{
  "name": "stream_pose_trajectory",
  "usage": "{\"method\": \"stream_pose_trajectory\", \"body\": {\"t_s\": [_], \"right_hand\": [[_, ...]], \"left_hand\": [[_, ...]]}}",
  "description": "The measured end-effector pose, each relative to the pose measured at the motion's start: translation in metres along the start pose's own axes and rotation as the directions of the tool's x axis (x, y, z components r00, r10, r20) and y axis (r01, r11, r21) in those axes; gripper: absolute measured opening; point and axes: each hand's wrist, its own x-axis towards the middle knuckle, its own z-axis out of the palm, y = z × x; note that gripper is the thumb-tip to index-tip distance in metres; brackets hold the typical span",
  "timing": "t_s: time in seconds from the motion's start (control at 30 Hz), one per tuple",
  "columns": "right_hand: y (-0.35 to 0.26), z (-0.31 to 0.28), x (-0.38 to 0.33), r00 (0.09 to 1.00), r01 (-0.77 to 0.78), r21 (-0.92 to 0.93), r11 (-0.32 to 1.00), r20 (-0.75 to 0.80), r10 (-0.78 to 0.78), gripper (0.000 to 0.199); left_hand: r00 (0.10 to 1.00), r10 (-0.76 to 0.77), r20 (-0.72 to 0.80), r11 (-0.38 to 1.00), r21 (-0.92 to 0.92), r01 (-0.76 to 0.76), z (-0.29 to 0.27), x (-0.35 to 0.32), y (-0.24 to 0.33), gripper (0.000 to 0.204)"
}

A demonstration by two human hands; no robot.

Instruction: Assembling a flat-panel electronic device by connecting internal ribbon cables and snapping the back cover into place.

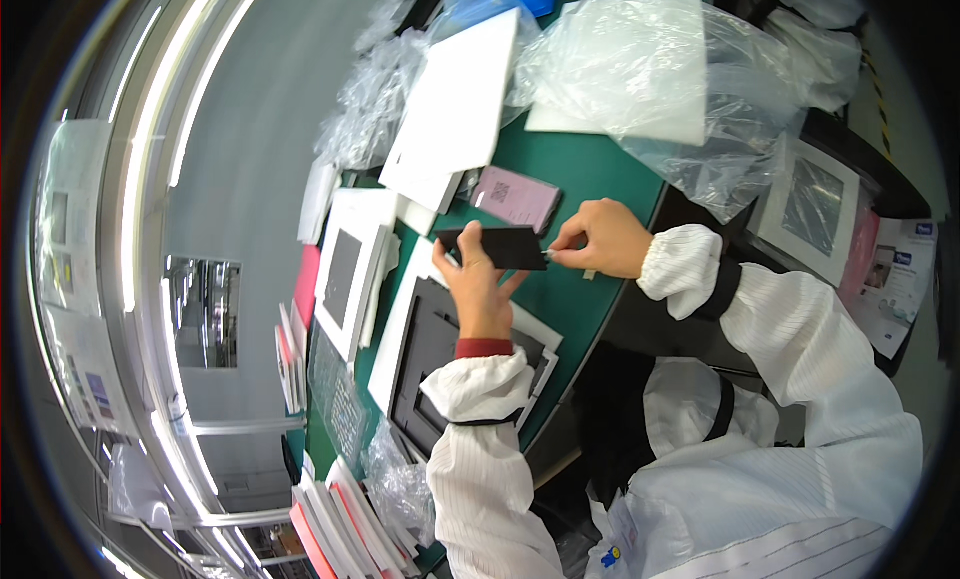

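The left hand [478, 284] holds a flat black card [497, 247] up over the green table [590, 174], with its fingers closed around the card's left end. The right hand [600, 237] pinches something tiny at the card's right end, with finger and thumb pressed together. The card looks thin, light and stiff, so it is best held by its edges. It may be smooth and slip. I cannot make out what the right hand pinches; it may be a bit of tape or film. A white tray [398, 324] with a black middle sits under the left hand and is partly hidden.
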Motion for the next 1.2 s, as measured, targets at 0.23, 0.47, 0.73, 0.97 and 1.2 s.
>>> {"method": "stream_pose_trajectory", "body": {"t_s": [0.23,0.47,0.73,0.97,1.2], "right_hand": [[0.003,0.0,-0.001,1.0,0.003,0.01,1.0,-0.028,-0.003,0.019],[0.008,0.005,-0.001,0.998,0.058,-0.04,0.998,-0.012,-0.058,0.019],[0.01,0.009,-0.001,0.999,0.046,-0.076,0.996,-0.016,-0.048,0.015],[0.011,0.011,-0.006,0.992,0.091,-0.137,0.986,-0.071,-0.101,0.013],[0.013,0.012,-0.005,0.99,0.093,-0.095,0.991,-0.097,-0.103,0.009]], "left_hand": [[1.0,0.0,-0.005,1.0,-0.006,0.0,0.003,-0.001,-0.003,0.074],[0.999,0.053,-0.009,0.996,0.07,-0.052,0.007,-0.003,-0.005,0.077],[0.996,0.063,-0.07,0.996,0.069,-0.058,0.011,0.0,-0.005,0.074],[0.995,0.095,0.012,0.99,0.104,-0.096,0.011,-0.004,-0.003,0.076],[0.999,0.024,0.028,0.998,0.057,-0.025,0.004,0.001,-0.007,0.063]]}}
